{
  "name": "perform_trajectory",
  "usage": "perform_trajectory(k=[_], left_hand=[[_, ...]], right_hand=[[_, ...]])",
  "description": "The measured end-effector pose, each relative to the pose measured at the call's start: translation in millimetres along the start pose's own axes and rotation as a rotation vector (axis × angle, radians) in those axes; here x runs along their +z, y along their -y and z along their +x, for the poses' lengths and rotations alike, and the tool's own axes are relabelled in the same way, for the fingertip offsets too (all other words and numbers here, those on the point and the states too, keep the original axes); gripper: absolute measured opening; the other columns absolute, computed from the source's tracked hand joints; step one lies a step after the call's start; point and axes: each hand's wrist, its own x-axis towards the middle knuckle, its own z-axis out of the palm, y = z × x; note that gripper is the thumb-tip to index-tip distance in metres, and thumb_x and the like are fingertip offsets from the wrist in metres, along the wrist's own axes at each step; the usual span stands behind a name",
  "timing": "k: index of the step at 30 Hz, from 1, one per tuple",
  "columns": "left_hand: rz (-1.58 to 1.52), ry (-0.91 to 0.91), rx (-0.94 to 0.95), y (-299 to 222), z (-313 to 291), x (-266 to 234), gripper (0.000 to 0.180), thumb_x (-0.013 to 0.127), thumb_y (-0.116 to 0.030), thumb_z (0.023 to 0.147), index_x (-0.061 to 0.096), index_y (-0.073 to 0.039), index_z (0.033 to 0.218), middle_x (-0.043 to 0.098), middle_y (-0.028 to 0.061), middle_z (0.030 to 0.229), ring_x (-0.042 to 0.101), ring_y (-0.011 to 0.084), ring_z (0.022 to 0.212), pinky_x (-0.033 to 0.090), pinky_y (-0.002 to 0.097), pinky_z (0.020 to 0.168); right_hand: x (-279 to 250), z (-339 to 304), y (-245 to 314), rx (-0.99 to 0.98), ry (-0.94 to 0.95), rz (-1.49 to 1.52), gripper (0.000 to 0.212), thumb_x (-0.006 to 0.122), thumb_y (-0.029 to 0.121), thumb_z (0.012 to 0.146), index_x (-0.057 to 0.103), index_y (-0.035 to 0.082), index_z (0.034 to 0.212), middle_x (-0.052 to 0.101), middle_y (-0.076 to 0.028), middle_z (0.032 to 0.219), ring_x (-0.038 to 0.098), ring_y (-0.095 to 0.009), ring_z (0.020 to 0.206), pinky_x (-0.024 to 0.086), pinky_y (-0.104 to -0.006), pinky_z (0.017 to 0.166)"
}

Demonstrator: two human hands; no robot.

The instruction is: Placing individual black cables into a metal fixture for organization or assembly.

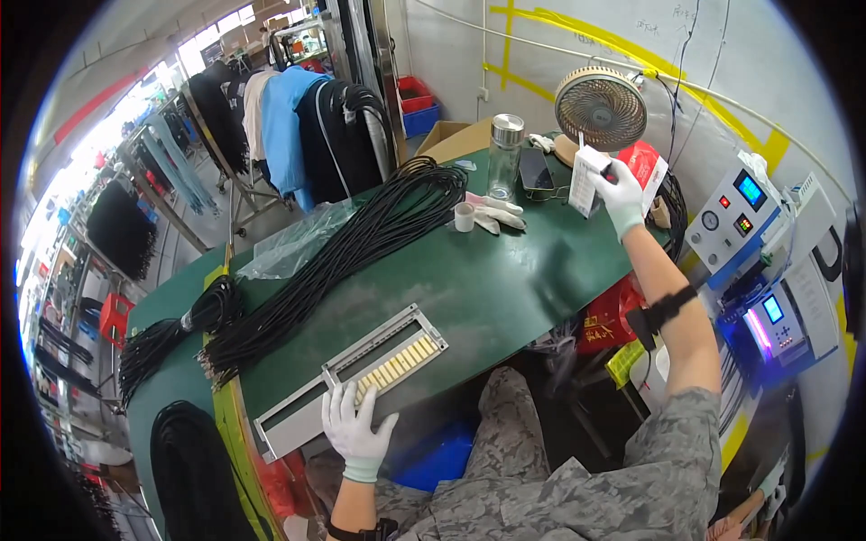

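My left hand (355, 431), in a white glove, lies with its fingers spread on a long silver metal frame (372, 337) near the table's front edge. A row of several pale yellow strips (400, 360) sits in the frame's right part, just beyond my fingertips. Out at the far right, my gloved right hand (621, 197) is closed round a slim white box (586, 183). This box is tilted upright in front of a small round fan (601, 108). My palm hides part of its right side.
A long bundle of black cords (352, 243) crosses the green table (478, 288). A glass bottle (502, 162), a phone (535, 171), loose gloves (494, 215) and a white tape roll (464, 217) stand or lie behind. Control boxes (738, 221) are at the right.
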Motion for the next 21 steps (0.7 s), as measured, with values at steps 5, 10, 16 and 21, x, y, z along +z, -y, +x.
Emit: perform_trajectory(k=[5,10,16,21], left_hand=[[0.019,0.036,0.0,3,-2,-2,0.057,0.078,-0.036,0.061,0.066,-0.012,0.111,0.055,0.0151,0.125,0.047,0.0356,0.122,0.031,0.0518,0.107],[0.037,0.04,-0.003,-4,1,0,0.058,0.08,-0.037,0.057,0.067,-0.016,0.11,0.056,0.013,0.12,0.049,0.0344,0.119,0.033,0.0516,0.105],[0.053,0.065,-0.025,0,-3,-6,0.057,0.077,-0.041,0.062,0.066,-0.012,0.11,0.056,0.0152,0.122,0.047,0.0371,0.12,0.032,0.053,0.105],[0.045,0.029,-0.039,-2,-2,1,0.057,0.076,-0.045,0.063,0.067,-0.012,0.108,0.056,0.0154,0.121,0.049,0.0376,0.118,0.033,0.0534,0.104]], right_hand=[[57,58,-68,-0.033,-0.14,-0.13,0.049,0.073,0.037,0.074,0.063,0.01,0.113,0.068,-0.012,0.099,0.066,-0.025,0.091,0.049,-0.0333,0.082],[84,85,-104,0.184,-0.185,-0.081,0.052,0.074,0.037,0.072,0.063,0.009,0.114,0.069,-0.011,0.099,0.065,-0.025,0.093,0.049,-0.0335,0.082],[116,89,-110,0.344,-0.158,-0.139,0.05,0.074,0.033,0.074,0.064,0.003,0.112,0.069,-0.01,0.099,0.065,-0.019,0.091,0.049,-0.0307,0.082],[99,100,-183,0.304,-0.219,0.264,0.048,0.071,0.031,0.076,0.062,0.002,0.113,0.067,-0.009,0.102,0.064,-0.021,0.085,0.049,-0.0325,0.08]])
